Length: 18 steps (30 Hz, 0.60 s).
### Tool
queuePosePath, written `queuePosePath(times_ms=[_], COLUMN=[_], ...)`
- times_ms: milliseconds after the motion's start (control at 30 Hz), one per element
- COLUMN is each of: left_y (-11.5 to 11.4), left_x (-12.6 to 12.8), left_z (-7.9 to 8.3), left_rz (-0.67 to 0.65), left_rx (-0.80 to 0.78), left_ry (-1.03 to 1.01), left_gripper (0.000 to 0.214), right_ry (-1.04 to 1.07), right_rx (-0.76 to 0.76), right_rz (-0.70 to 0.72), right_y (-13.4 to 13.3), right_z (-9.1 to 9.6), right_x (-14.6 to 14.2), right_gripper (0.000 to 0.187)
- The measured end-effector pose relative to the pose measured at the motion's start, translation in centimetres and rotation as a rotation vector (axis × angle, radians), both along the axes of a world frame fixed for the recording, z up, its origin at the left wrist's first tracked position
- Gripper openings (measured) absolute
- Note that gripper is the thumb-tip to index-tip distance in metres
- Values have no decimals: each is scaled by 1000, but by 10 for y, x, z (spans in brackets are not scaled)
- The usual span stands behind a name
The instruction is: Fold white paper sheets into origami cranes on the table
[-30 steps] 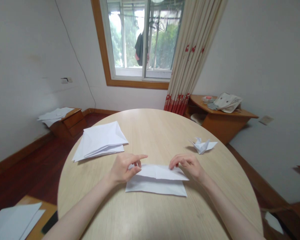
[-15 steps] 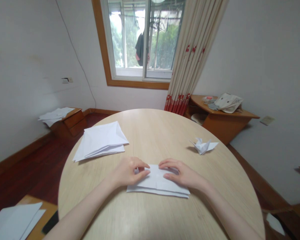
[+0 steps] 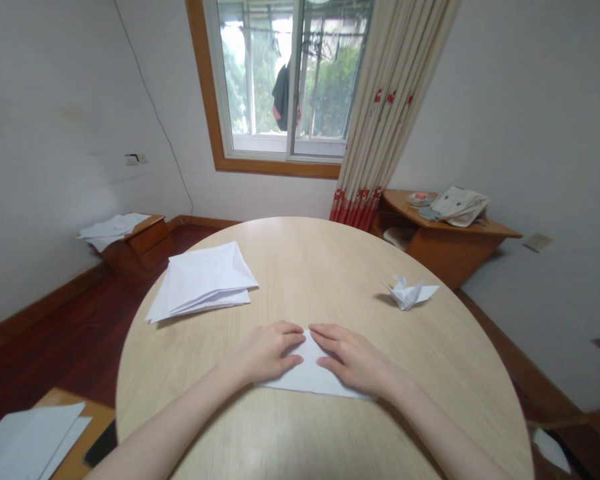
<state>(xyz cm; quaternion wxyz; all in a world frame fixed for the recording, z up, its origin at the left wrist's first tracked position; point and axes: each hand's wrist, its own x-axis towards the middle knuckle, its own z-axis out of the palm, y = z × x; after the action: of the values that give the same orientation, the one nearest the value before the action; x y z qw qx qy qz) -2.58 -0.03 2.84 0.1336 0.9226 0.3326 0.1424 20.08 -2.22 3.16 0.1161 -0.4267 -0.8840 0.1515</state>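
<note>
- Head view, hands at centre of frame, both forearms reaching in from the bottom edge.
- Left hand (image 3: 265,353): flat, palm down, fingers together and extended, resting on the paper. Not gripping, not clenched.
- Right hand (image 3: 353,360): same flat, open pose, fingers angled in toward the left hand, lying on the paper. Nothing pinched.
- Fingertips of the two hands close together, just apart, near the paper's upper point.
- Folded sheet of white paper (image 3: 310,377): lies on the tabletop directly under both hands, mostly covered; lower edge shows below the palms.
- Round wooden table (image 3: 430,380): pale wood grain, fills lower middle of view.
- On the table: stack of folded paper (image 3: 200,283) up and left of the hands; paper crane (image 3: 409,295) up and right, well apart from them.
- Room: dark red wood floor (image 3: 65,320), small cabinet (image 3: 140,243) with paper sheets (image 3: 113,227) on top, corner desk (image 3: 445,243) with cloth bag (image 3: 460,207), window (image 3: 280,83), red-trimmed curtain (image 3: 393,87).
</note>
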Motion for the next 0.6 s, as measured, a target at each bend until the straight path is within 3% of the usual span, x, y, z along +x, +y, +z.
queuePosePath(times_ms=[133,400,600], left_y=[-3,0,-3], left_x=[5,17,23], left_z=[-8,-43,-41], left_rz=[32,136,257], left_rx=[34,208,220], left_ry=[53,72,140], left_gripper=[38,44,44], right_ry=[0,-7,-31], right_rx=[2,99,142], right_rz=[-42,-105,-142], right_y=[-1,13,18], right_z=[-15,-43,-50], right_x=[-6,-11,-13], right_gripper=[49,51,50])
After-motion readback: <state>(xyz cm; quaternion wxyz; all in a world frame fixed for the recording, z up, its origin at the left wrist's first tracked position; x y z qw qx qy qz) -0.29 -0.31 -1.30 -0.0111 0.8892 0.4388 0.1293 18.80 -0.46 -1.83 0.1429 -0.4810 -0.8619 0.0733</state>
